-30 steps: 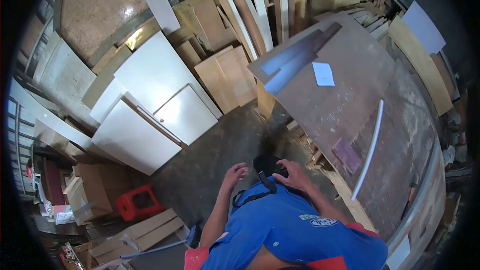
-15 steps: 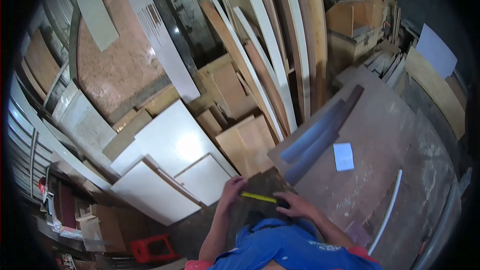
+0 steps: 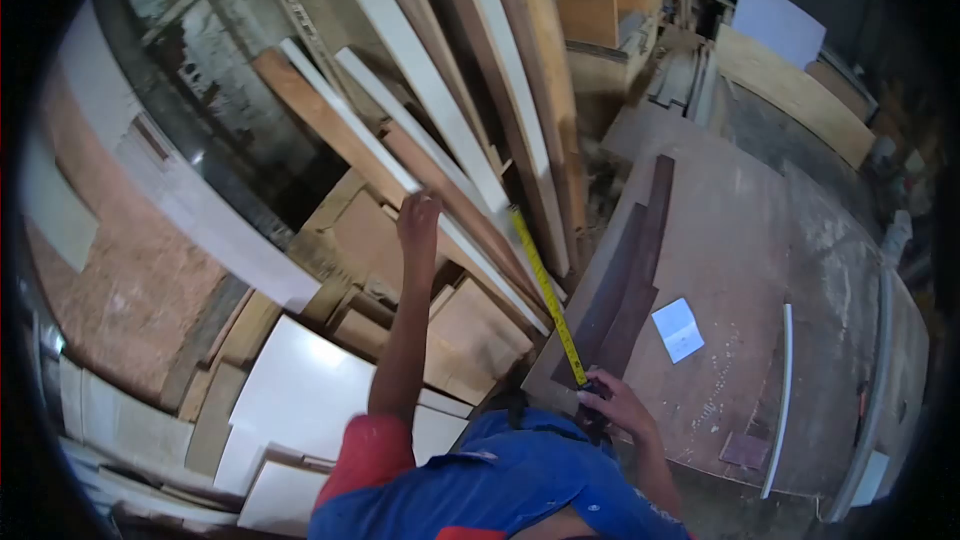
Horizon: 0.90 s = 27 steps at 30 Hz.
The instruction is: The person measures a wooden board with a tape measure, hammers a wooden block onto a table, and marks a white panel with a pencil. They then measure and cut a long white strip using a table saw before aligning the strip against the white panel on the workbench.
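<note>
My right hand [image 3: 618, 405] is closed around a dark tape measure [image 3: 592, 412] in front of my waist. Its yellow blade [image 3: 545, 285] sticks out up and left, the free tip near the foot of a tall white-edged board [image 3: 425, 90]. With my arm stretched forward, my left hand [image 3: 420, 215] is closed at the edge of a narrower white-edged board [image 3: 350, 120] that leans among the others. The undersides of those fingers are hidden.
Several long boards lean in front of me, beside a tan panel [image 3: 480, 335] and white panels [image 3: 300, 395]. To the right, a brown worktable [image 3: 740, 240] bears dark strips [image 3: 625, 290], a white paper [image 3: 678, 330] and a thin white strip [image 3: 780, 400].
My left hand has left the tape blade and reached forward to the leaning boards. More of the blade is out, now pointing up and left. The view has swung right.
</note>
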### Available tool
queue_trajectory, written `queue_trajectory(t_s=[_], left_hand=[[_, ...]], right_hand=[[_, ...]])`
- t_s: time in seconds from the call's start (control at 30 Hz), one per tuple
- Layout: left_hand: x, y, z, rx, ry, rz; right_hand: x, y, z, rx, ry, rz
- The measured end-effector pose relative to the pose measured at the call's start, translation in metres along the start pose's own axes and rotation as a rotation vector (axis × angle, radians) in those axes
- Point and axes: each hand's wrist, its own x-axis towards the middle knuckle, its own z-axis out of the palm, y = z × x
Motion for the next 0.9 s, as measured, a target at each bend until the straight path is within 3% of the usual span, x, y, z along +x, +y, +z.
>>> queue_trajectory(t_s=[0.03,0.07,0.1,0.17,0.23,0.4,0.57,0.7,0.9], left_hand=[[0.035,0.004,0.027,-0.042,-0.095,0.04],[0.09,-0.024,0.053,0.125,-0.09,0.28],[0.117,0.005,0.082,0.132,-0.122,0.201],[0.194,0.01,0.134,0.26,-0.089,0.366],[0.26,0.03,0.175,0.304,-0.059,0.253],[0.322,0.065,0.231,0.622,0.202,0.343],[0.313,0.064,0.21,0.672,0.074,0.62],[0.257,0.083,0.161,0.506,-0.2,0.531],[0.174,0.108,0.102,0.298,-0.305,0.435]], right_hand=[[0.008,-0.01,0.008,-0.005,0.03,0.01],[0.015,-0.019,0.016,0.12,0.073,0.011],[0.022,-0.027,0.023,0.248,0.115,0.01],[0.038,-0.046,0.032,0.189,0.148,0.036],[0.058,-0.052,0.043,0.131,0.203,-0.112],[0.09,-0.092,0.046,0.215,0.183,-0.123],[0.131,-0.111,0.055,0.463,0.192,-0.197],[0.153,-0.142,0.071,0.52,0.146,-0.242],[0.183,-0.144,0.128,0.543,-0.06,-0.236]])
